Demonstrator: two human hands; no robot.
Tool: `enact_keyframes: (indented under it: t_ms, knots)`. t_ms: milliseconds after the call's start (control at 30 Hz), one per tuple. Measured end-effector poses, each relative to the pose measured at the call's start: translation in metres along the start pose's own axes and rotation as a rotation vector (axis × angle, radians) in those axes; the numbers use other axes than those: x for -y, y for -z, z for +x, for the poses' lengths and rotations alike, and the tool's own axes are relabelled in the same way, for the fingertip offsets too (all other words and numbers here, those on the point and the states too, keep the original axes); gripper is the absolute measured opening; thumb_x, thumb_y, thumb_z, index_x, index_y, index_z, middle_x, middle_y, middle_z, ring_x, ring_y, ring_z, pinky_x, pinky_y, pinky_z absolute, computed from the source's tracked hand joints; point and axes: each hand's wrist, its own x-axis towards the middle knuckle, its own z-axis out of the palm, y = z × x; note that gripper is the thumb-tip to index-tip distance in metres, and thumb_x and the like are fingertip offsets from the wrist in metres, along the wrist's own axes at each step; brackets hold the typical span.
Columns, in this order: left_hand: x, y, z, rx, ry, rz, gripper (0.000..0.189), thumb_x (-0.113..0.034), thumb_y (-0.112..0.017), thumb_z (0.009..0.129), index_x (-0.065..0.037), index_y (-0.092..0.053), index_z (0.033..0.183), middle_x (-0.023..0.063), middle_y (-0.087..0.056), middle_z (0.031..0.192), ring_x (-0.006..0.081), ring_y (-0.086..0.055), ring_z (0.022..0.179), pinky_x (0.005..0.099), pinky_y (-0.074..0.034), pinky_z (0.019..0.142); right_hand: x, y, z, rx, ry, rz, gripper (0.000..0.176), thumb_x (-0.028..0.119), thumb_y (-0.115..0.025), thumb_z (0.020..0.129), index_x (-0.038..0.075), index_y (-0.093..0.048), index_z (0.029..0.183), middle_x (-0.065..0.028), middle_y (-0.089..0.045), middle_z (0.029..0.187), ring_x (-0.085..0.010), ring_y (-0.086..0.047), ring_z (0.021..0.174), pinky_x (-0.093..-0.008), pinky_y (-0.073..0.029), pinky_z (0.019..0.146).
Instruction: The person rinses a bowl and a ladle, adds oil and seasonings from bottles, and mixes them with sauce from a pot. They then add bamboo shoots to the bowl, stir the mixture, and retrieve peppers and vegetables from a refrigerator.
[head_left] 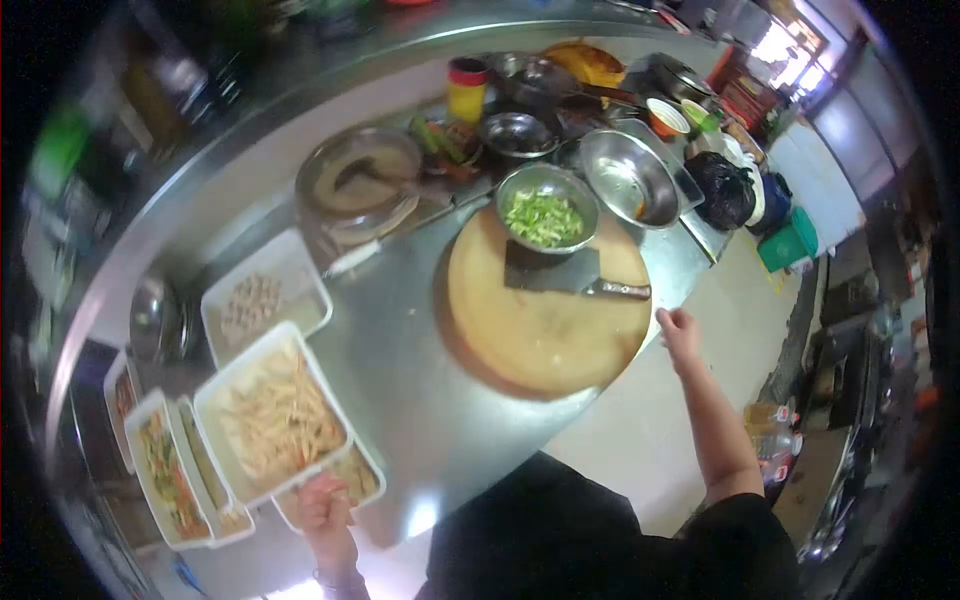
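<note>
Tub of pale strips, left end of the counter: best handled level, by its rim. Long axis seemingly slants far left to near right. Left hand: fingers bent at the near edge (grip cannot be told). Right hand: half open, apparently empty, near the chopping board.

"What carries it all?"

"A shiny steel worktop, slanting from lower left to upper right."

"What's on it?"

"A round board in the centre, bearing a cleaver and, at its upper edge, a bowl of greens."

"And the left?"

"A white tub of small pieces; below that, a tub of strips, overlapping another tub."
</note>
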Motion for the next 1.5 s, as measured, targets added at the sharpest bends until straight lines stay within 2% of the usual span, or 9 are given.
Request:
enact_keyframes:
  t_ms: [133, 200, 333, 500, 700, 767, 900, 1333, 1500]
  knots:
    - [0.033, 0.022, -0.059, -0.221, -0.086, 0.117, 0.045, 0.006, -0.053, 0.079, -0.002, -0.053, 0.123, 0.0043, -0.054, 0.108, 0.0121, -0.056, 0.078, 0.0231, -0.045, 0.063, -0.061, 0.050, 0.010, -0.147, -0.113, -0.327, 0.022, 0.023, -0.067, 0.084, 0.002, -0.062, 0.088, -0.0047, -0.060, 0.078, -0.0172, -0.055, 0.073, -0.0341, -0.046, 0.067]
    - [0.047, 0.025, -0.081, -0.282, -0.134, 0.157, 0.048, 0.009, -0.052, 0.077, -0.003, -0.054, 0.123, 0.0042, -0.052, 0.110, 0.0110, -0.052, 0.085, 0.0229, -0.045, 0.066, -0.108, 0.054, 0.040, -0.138, 0.430, -0.697, 0.042, 0.020, -0.066, 0.084, 0.003, -0.058, 0.122, -0.0131, -0.061, 0.115, -0.0240, -0.056, 0.106, -0.0376, -0.043, 0.092]
    - [0.023, 0.002, -0.102, -0.295, -0.011, -0.047, 0.051, 0.014, -0.051, 0.079, -0.005, -0.051, 0.126, 0.0050, -0.055, 0.113, 0.0127, -0.059, 0.091, 0.0239, -0.049, 0.076, -0.070, 0.027, 0.102, 0.144, 0.153, 0.109, 0.075, 0.021, -0.067, 0.085, 0.013, -0.026, 0.148, -0.0169, -0.039, 0.143, -0.0318, -0.037, 0.132, -0.0438, -0.033, 0.108]
    - [-0.046, -0.063, -0.120, -0.181, -0.502, -0.476, 0.049, -0.018, -0.059, 0.090, -0.013, -0.047, 0.137, 0.0110, -0.050, 0.134, 0.0273, -0.054, 0.117, 0.0490, -0.035, 0.107, -0.006, 0.008, 0.167, 0.119, -0.348, 0.707, 0.090, 0.046, -0.068, 0.082, 0.009, -0.022, 0.149, -0.0165, -0.035, 0.143, -0.0288, -0.032, 0.134, -0.0461, -0.036, 0.104]
    - [-0.145, -0.235, -0.105, 0.619, -0.853, -0.594, 0.044, -0.019, -0.058, 0.091, -0.011, -0.049, 0.133, 0.0099, -0.052, 0.128, 0.0245, -0.053, 0.112, 0.0448, -0.037, 0.102, -0.035, -0.002, 0.276, 0.733, -0.425, 0.799, 0.050, 0.056, -0.067, 0.081, 0.009, -0.054, 0.091, -0.0010, -0.063, 0.073, -0.0150, -0.062, 0.060, -0.0271, -0.053, 0.051]
    - [-0.157, -0.292, -0.103, 0.810, -0.809, -0.606, 0.042, -0.019, -0.058, 0.092, -0.010, -0.049, 0.132, 0.0095, -0.052, 0.126, 0.0236, -0.053, 0.111, 0.0434, -0.038, 0.100, -0.021, -0.014, 0.276, 0.383, -0.612, 0.944, 0.038, 0.047, -0.066, 0.086, 0.010, -0.057, 0.085, 0.0025, -0.057, 0.059, -0.0117, -0.055, 0.046, -0.0214, -0.050, 0.044]
    - [-0.173, -0.370, -0.116, 1.029, -0.758, -0.571, 0.039, -0.020, -0.057, 0.093, -0.009, -0.051, 0.130, 0.0087, -0.053, 0.122, 0.0217, -0.053, 0.108, 0.0406, -0.039, 0.096, -0.046, -0.028, 0.310, 0.526, -0.461, 0.971, 0.019, 0.029, -0.063, 0.090, 0.011, -0.057, 0.085, 0.0012, -0.056, 0.061, -0.0096, -0.056, 0.050, -0.0197, -0.051, 0.045]
    - [-0.172, -0.439, -0.100, 1.248, -0.552, -0.354, 0.032, -0.022, -0.054, 0.096, -0.004, -0.055, 0.123, 0.0063, -0.057, 0.109, 0.0156, -0.053, 0.098, 0.0316, -0.044, 0.085, -0.070, 0.026, 0.266, 0.379, -0.244, 0.585, 0.010, 0.020, -0.054, 0.091, 0.013, -0.051, 0.084, 0.0036, -0.047, 0.064, -0.0057, -0.043, 0.046, -0.0218, -0.036, 0.038]
    - [-0.073, -0.376, -0.056, 0.609, 0.106, -0.206, 0.045, -0.032, -0.051, 0.098, -0.006, -0.046, 0.134, 0.0059, -0.059, 0.111, 0.0171, -0.057, 0.103, 0.0334, -0.047, 0.089, 0.018, 0.086, 0.176, 0.254, -0.152, 0.589, 0.011, 0.014, -0.058, 0.084, 0.007, -0.052, 0.078, 0.0009, -0.044, 0.054, -0.0096, -0.039, 0.041, -0.0280, -0.031, 0.037]
